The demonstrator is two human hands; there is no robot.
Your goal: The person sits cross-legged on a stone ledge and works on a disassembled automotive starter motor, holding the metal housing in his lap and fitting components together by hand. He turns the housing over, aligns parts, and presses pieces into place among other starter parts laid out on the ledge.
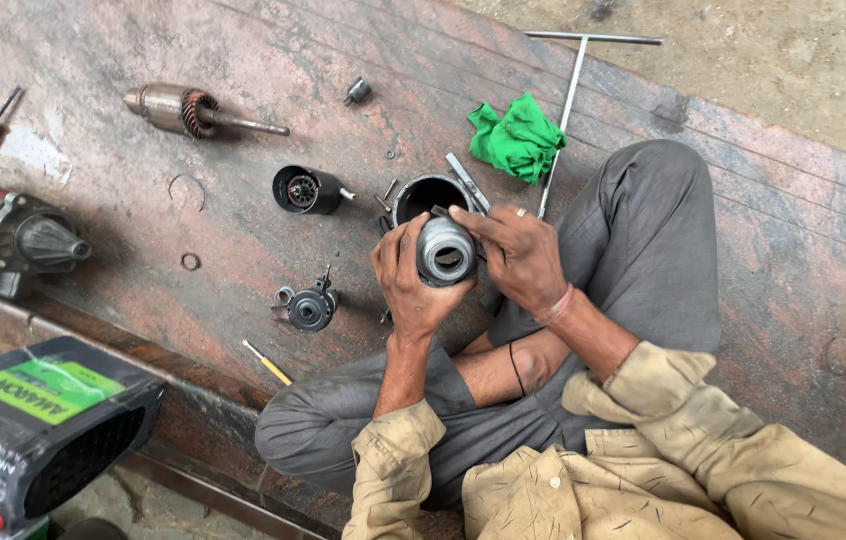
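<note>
Between both hands' fingers (pixel 463 215), grey metal housing (pixel 445 250), gripped, above lap

We see soft, even daylight with no harsh glare. Shadows stay faint and short, darkest under the knees and beside the battery (pixel 38 430) at lower left. The centre is sharp; the hands look slightly soft. The slab (pixel 763 250) lines bow gently toward the wide-angle edges.
</note>
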